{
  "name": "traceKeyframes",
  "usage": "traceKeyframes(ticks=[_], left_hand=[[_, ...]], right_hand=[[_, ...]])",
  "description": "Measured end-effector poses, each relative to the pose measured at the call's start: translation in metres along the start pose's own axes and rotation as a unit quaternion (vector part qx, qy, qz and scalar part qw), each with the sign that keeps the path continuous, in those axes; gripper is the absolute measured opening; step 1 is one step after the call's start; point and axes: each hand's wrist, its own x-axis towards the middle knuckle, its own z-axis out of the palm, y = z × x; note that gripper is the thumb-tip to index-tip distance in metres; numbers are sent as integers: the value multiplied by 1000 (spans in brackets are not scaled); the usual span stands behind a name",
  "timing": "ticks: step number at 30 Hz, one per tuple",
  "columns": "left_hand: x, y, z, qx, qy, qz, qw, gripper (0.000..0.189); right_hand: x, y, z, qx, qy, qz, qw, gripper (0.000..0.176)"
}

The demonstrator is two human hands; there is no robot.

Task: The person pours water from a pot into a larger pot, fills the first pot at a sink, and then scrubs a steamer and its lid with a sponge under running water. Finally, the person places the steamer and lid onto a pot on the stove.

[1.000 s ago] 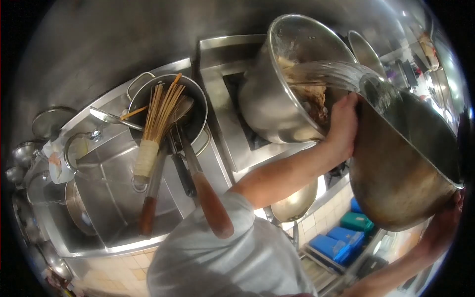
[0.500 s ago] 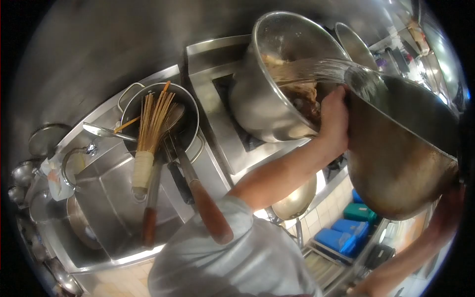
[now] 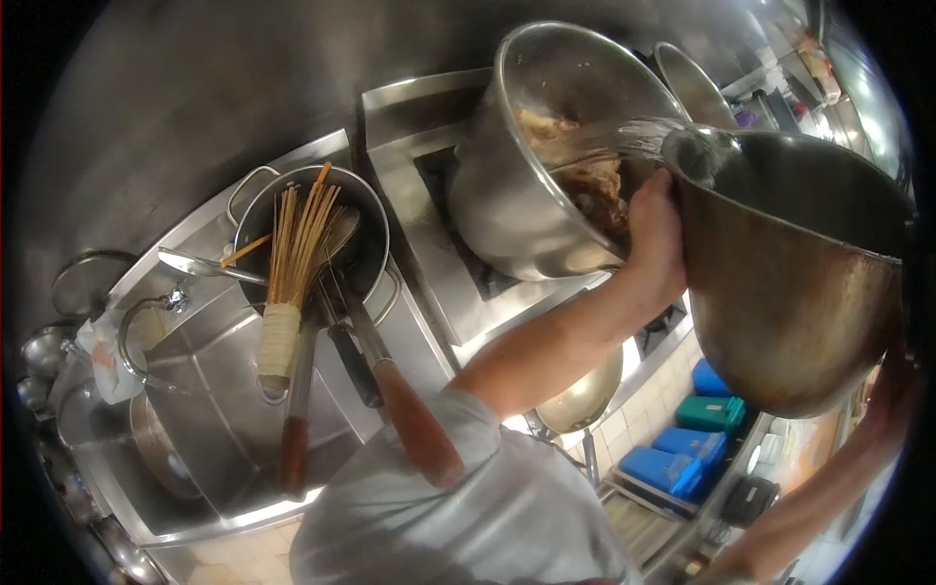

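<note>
Pouring liquid (image 3: 639,136) from stained pot (image 3: 792,312) to steel pot (image 3: 497,185).
Our left hand (image 3: 658,222) clasps the former; our right hand's (image 3: 897,378) grip we cannot tell.

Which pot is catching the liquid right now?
The bright steel pot, with brown chunks inside. The stained pot, gripped by the left hand, is the one pouring; the two-handled pot only holds long-handled tools.

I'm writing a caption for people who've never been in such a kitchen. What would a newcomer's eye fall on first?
Probably the clear stream at upper right, pouring from a tilted, stained pot into the big steel pot. Next, at left, the bundle of thin sticks poking out of a smaller pot.
</note>
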Motion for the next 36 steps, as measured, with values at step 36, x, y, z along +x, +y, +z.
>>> traceKeyframes(ticks=[36], left_hand=[[15,-8,-18,-3,-236,-50,970,51]], right_hand=[[65,14,41,649,-182,-98,732,37]])
